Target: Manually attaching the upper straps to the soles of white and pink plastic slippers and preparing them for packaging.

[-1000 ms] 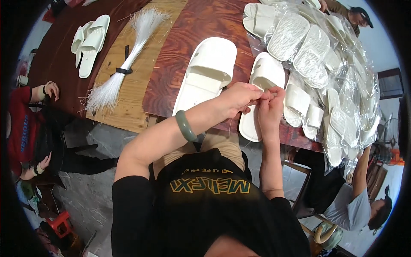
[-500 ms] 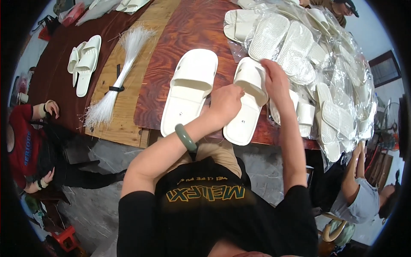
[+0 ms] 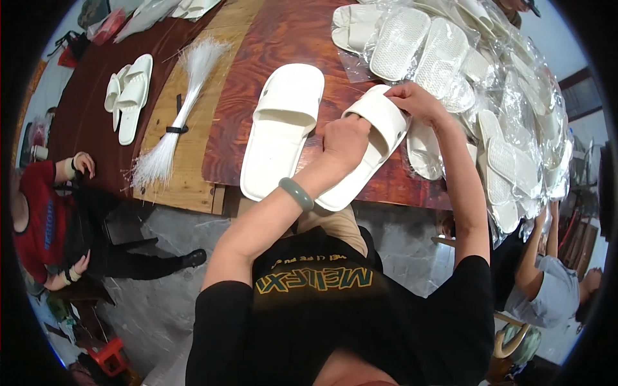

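Two white slide slippers lie side by side on the table before me. The left slipper [image 3: 283, 96] rests flat with its toe pointing away, untouched. My left hand [image 3: 347, 138], with a green bangle on its wrist, has curled fingers at the strap opening of the right slipper [image 3: 380, 119]; its fingertips are partly hidden inside. At the far right side of that slipper, near the toe and strap, my right hand [image 3: 415, 103] has its thumb and fingers pinched against the edge. The right slipper is turned at a slant, heel toward me.
Plastic-wrapped white slippers [image 3: 444, 58] are heaped at the right. A bundle of white strands [image 3: 187, 109], tied with a black band, lies at the left on bare wood. Beyond it sit more white slippers [image 3: 133, 96]. People are seated on both sides.
The right slipper has turned, its toe swinging right and its heel left, with both hands on it. My right hand has bent into a pinch at its edge.
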A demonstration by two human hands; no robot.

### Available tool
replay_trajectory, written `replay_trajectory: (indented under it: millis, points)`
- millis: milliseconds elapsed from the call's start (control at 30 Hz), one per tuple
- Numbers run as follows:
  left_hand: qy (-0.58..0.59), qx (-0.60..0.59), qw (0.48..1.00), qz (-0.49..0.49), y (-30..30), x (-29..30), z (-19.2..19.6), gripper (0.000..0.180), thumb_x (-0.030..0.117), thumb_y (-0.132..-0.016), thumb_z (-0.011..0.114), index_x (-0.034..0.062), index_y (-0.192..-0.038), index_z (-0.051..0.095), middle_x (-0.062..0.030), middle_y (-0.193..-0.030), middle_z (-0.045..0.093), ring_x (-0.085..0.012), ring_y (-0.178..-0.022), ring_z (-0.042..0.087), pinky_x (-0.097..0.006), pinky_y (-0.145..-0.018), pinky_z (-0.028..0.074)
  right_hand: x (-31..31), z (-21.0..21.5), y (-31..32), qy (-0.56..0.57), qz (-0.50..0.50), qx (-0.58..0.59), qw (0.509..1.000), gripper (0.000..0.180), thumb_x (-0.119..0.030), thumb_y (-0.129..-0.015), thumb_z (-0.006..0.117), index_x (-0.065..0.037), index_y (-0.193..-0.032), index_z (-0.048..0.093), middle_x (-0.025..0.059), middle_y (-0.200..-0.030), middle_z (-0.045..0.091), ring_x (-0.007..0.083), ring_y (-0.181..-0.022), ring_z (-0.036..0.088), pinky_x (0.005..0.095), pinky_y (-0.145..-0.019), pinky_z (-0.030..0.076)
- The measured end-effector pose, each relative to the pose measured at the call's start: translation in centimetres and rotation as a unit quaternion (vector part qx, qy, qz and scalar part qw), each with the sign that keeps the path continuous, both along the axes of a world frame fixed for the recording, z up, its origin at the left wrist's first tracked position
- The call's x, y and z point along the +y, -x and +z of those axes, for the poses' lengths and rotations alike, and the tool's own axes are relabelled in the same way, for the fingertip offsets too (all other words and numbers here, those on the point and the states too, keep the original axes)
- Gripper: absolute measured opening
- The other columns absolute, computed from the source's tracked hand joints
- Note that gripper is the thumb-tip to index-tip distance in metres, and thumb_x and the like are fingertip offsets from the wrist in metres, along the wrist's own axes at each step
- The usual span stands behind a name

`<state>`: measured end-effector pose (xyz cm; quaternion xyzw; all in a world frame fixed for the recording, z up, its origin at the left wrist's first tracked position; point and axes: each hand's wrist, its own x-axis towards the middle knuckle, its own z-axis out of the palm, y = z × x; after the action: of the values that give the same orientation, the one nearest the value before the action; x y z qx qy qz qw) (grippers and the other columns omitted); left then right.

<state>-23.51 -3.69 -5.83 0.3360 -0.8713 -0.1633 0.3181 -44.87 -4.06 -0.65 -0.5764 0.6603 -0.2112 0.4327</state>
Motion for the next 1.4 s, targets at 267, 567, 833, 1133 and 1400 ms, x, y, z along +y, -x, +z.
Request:
replay_trajectory:
  millis: [267, 567, 833, 1133, 1400]
  points:
    - [0.048, -0.060, 0.997, -0.008, 1.1, 0.3, 0.9, 0.012, 0.008, -0.073, 0.053, 0.0041, -0.072, 0.065, -0.0141, -0.076, 0.064, -0.0298, -0.071, 0.064, -0.042, -0.060, 0.050, -1.1, -1.7, 1.7, -0.090, 0.058, -0.231, 0.967, 0.029, -0.014, -0.086, 0.060, 0.000, -0.111, 0.061, 0.0023, -0.097, 0.066, 0.0073, -0.079, 0.062, 0.0220, -0.070, 0.051]
    - [0.000, -0.071, 0.997, 0.043, 1.5, -0.2, 1.1, 0.018, 0.009, -0.076, 0.050, 0.0047, -0.072, 0.066, -0.0160, -0.076, 0.064, -0.0304, -0.070, 0.063, -0.043, -0.062, 0.049, -3.2, -1.6, 1.4, -0.103, 0.029, -0.216, 0.970, 0.029, -0.009, -0.079, 0.067, 0.002, -0.106, 0.062, 0.0045, -0.092, 0.067, 0.0092, -0.076, 0.063, 0.0244, -0.067, 0.054]
    - [0.009, 0.063, 0.997, -0.050, -1.2, 0.0, 0.3, 0.013, 0.007, -0.079, 0.052, 0.0040, -0.081, 0.065, -0.0152, -0.076, 0.064, -0.0303, -0.069, 0.063, -0.039, -0.062, 0.047, -0.7, -0.1, -0.6, -0.029, -0.046, -0.017, 0.998, 0.020, -0.016, -0.081, 0.065, -0.003, -0.095, 0.066, -0.0009, -0.076, 0.064, 0.0058, -0.069, 0.058, 0.0203, -0.063, 0.048]
    - [-0.403, 0.250, 0.875, -0.099, -1.8, 0.6, 2.1, 0.017, 0.014, -0.088, 0.056, -0.0026, -0.088, 0.058, -0.0075, -0.073, 0.063, -0.0116, -0.060, 0.057, -0.025, -0.056, 0.046, 10.2, 1.2, -9.2, 0.387, -0.024, 0.312, 0.867, 0.023, -0.014, -0.080, 0.060, -0.006, -0.102, 0.060, 0.0097, -0.073, 0.059, 0.0231, -0.064, 0.061, 0.0330, -0.055, 0.049]
    - [-0.496, 0.275, 0.818, -0.096, -2.4, -1.1, 0.0, 0.014, 0.009, -0.088, 0.050, -0.0041, -0.091, 0.052, -0.0119, -0.078, 0.062, -0.0137, -0.067, 0.059, -0.025, -0.056, 0.046, 9.8, -1.6, -12.4, 0.568, 0.067, 0.413, 0.709, 0.034, -0.012, -0.069, 0.058, -0.004, -0.102, 0.055, 0.0014, -0.084, 0.052, 0.0131, -0.070, 0.056, 0.0245, -0.054, 0.048]
